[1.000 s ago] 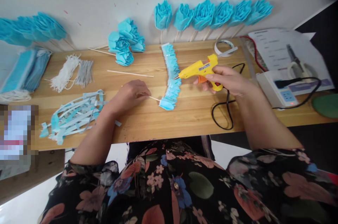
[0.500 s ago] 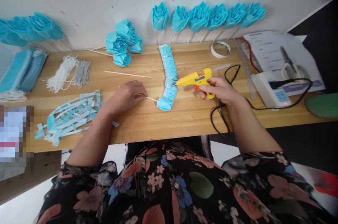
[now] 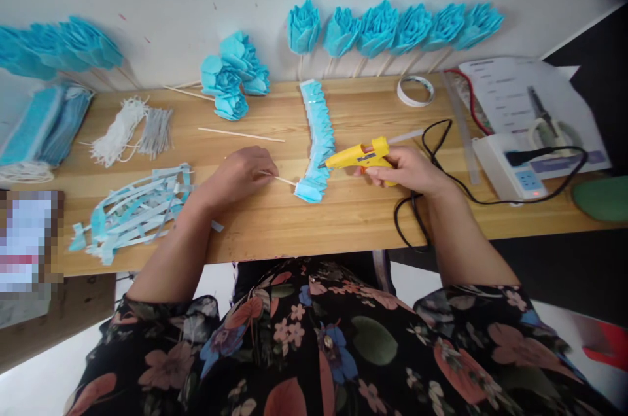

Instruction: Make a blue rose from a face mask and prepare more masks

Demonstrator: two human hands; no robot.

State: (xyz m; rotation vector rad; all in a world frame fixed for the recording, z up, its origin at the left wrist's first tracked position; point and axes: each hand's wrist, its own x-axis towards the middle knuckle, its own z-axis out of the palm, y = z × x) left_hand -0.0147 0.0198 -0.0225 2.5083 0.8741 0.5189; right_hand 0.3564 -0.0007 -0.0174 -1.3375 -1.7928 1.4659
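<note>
Pinching a thin stick [image 3: 284,180] in closed fingertips, the left hand [image 3: 240,174] lies knuckles-up on the table [image 3: 343,226]. The stick runs rightward from those fingers, and its far end disappears into the near end of the strip [image 3: 318,135].

The right hand [image 3: 409,171] is wrapped tight around the glue gun [image 3: 356,156], with the nozzle aimed left. Its tip sits right at the strip's right edge, just beyond the stick's buried end; whether it touches, I cannot tell.

So the strip lies between the two hands. Its long axis runs away from them towards the wall, bowed slightly, crossways to both stick and gun. The gun's nozzle is the nearer to it, while the left hand stays back along the stick.

The strip itself is pale blue, built of overlapping folded pieces like scales, and bunched thick at the near end.

A black cord [image 3: 417,220] loops behind the right hand. A tape roll [image 3: 415,90] sits beyond it, and a spare stick [image 3: 240,135] lies beyond the left hand.
</note>
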